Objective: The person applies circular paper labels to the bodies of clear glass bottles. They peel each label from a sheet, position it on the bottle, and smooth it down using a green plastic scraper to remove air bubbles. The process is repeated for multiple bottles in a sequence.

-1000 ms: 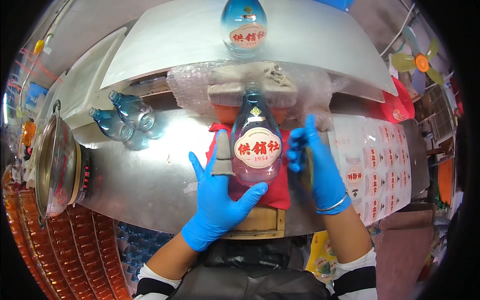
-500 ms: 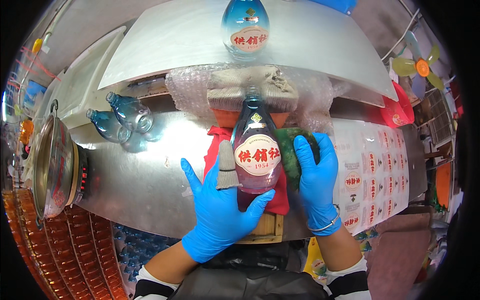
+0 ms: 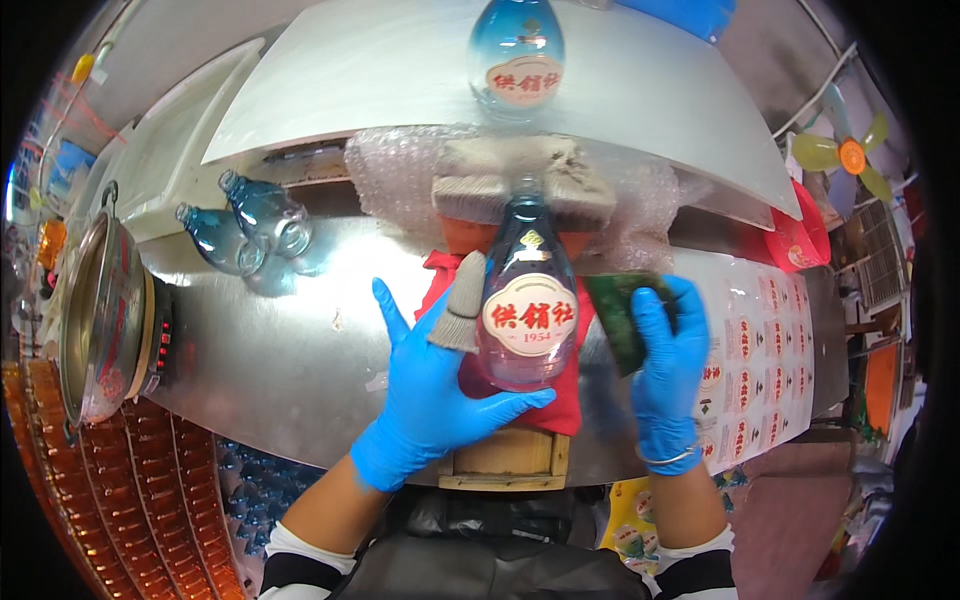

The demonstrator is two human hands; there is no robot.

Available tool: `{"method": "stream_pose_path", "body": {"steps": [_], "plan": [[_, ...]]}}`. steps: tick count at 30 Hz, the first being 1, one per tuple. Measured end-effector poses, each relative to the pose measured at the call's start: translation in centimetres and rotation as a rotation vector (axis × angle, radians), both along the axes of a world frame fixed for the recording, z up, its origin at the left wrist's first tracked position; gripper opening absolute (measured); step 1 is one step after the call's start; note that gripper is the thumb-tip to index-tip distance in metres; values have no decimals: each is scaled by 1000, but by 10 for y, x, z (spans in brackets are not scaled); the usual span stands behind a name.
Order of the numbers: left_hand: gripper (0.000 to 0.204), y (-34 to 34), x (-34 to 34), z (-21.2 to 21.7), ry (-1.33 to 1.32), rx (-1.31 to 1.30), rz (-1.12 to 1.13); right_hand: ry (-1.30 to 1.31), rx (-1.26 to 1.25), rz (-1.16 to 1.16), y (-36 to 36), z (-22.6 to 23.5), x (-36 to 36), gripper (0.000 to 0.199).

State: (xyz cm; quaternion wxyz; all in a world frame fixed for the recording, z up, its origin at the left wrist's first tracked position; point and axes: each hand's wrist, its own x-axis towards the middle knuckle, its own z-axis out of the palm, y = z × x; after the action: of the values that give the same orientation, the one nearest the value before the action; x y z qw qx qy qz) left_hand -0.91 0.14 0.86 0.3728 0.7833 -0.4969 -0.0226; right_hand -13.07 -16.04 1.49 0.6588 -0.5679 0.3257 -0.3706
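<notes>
A dark blue-to-pink glass bottle (image 3: 527,358) with a cream label and red lettering lies in front of me, neck pointing away on a folded grey knit cloth (image 3: 470,198). My blue-gloved left hand (image 3: 425,405) holds its lower end, thumb along the base and a finger along the left side; the outer finger sticks out. A grey ribbed knit sleeve (image 3: 460,310) covers one finger. My gloved right hand (image 3: 672,360) grips a dark green flat pad, seemingly a scouring pad (image 3: 615,315), right of the bottle and apart from it. Red cloth (image 3: 560,405) lies under the bottle.
Two clear blue bottles (image 3: 268,215) lie at the left; another blue labelled bottle (image 3: 517,60) is on the white board (image 3: 370,80) behind. A metal pan (image 3: 95,310) sits on a cooker at far left. Printed label sheets (image 3: 755,370) are at the right, a fan (image 3: 850,155) beyond.
My right hand has moved right with the green pad, away from the bottle's side. The view has shifted slightly, and my left hand stays at the bottle's base.
</notes>
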Motion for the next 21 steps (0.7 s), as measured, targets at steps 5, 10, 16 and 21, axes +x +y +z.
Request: {"method": "stream_pose_path", "body": {"steps": [5, 10, 16, 21], "plan": [[111, -2, 8, -9, 94, -64, -9, 221, -1083, 663, -18, 73, 30, 14], [111, -7, -3, -3, 94, -35, 13, 163, -1085, 507, -29, 85, 82, 18], [104, -4, -9, 2, 100, -11, 94, 318, -1633, 381, -10, 100, 55, 25], [89, -2, -11, 7, -169, 28, 81, 208, -1175, 228, -20, 82, 29, 23]]}}
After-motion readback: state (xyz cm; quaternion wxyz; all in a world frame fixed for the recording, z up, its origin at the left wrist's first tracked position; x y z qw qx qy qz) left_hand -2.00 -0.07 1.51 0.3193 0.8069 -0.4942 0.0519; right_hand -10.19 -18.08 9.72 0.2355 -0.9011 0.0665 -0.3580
